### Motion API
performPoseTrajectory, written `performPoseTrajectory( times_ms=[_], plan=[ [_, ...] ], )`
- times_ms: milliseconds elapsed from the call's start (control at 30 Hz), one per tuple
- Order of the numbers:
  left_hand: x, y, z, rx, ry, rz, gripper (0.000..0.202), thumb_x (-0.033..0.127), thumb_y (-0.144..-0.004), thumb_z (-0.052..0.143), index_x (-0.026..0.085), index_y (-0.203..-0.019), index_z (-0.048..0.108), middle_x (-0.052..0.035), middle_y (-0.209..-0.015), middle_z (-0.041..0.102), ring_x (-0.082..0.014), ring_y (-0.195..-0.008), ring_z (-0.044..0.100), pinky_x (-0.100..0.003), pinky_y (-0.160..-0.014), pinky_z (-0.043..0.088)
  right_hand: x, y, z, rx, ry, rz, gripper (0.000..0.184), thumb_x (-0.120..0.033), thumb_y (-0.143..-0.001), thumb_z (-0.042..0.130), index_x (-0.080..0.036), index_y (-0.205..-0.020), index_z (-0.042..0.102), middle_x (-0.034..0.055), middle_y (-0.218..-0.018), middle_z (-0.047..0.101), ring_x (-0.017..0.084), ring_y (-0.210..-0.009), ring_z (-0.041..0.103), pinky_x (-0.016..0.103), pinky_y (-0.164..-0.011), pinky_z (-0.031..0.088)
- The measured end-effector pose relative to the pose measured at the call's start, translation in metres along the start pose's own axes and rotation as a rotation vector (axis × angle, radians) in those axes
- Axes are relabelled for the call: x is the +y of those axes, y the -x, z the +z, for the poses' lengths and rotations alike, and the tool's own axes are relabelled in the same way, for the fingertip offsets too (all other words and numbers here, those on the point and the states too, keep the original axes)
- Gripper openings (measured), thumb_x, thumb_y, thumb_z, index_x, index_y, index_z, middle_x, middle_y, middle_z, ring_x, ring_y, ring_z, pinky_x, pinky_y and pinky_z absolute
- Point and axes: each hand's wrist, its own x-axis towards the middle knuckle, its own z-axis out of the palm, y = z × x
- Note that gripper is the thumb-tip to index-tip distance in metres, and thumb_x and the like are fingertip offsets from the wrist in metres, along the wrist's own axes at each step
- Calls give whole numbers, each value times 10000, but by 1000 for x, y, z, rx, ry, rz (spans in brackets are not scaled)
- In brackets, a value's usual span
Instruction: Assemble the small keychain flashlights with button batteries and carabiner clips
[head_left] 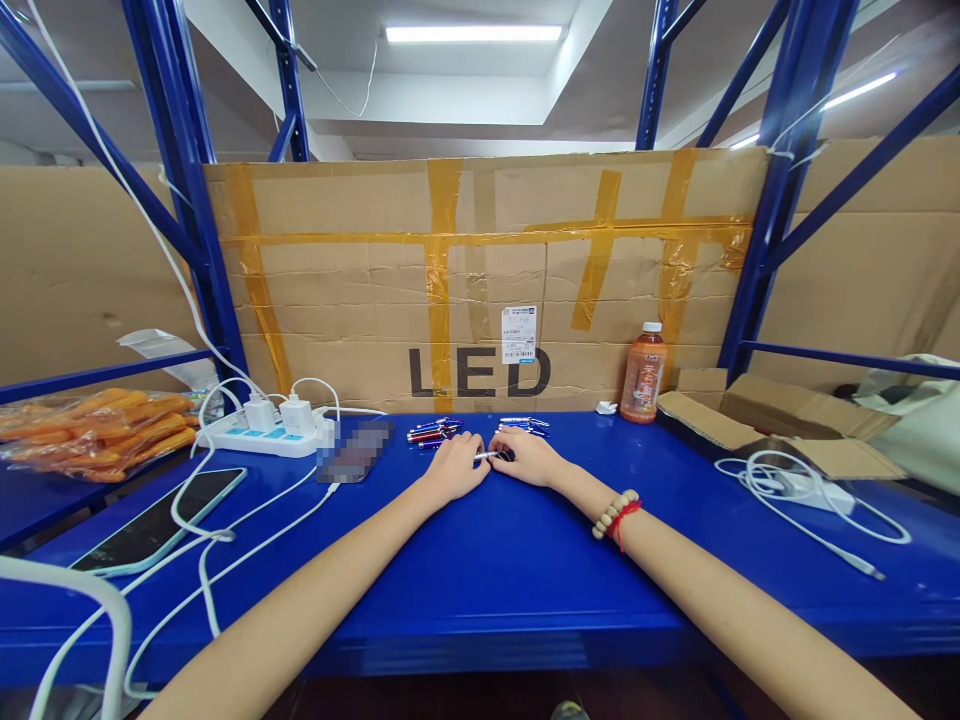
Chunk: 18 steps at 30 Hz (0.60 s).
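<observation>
Near the middle of the blue shelf, my left hand (pixel 457 468) and my right hand (pixel 529 458) meet over a slim white-and-dark pen (pixel 486 455). Its left end is pinched in my left fingers, and my right fingers close round the darker right end. Parts of the pen are hidden by the fingers. Just beyond my left hand lies a small pile of red and blue pens (pixel 433 432). Behind my right hand is another group of pens (pixel 523 424), white and blue, partly covered by the hand. A beaded bracelet and red string circle my right wrist.
At the left are a power strip (pixel 264 434) with white cables, a phone (pixel 169 520) and a blurred dark device (pixel 358 452). An orange drink bottle (pixel 643 375) stands at the back right, near an open carton (pixel 795 418) and a coiled cable (pixel 810 495). Cardboard (pixel 360 300) walls the back.
</observation>
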Motion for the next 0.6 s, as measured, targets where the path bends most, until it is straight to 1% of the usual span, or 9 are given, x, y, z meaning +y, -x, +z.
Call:
performPoseTrajectory(
  times_ms=[600],
  plan=[
    [0,0,0,-4,11,2,193,280,-849,476,136,-961,538,-66,-992,573,-191,-929,531,-371,-822,412,-1,0,0,-8,-1,7,105,-218,-786,552,-162,-860,601,45,-839,586,167,-819,535,246,-686,397]
  ],
)
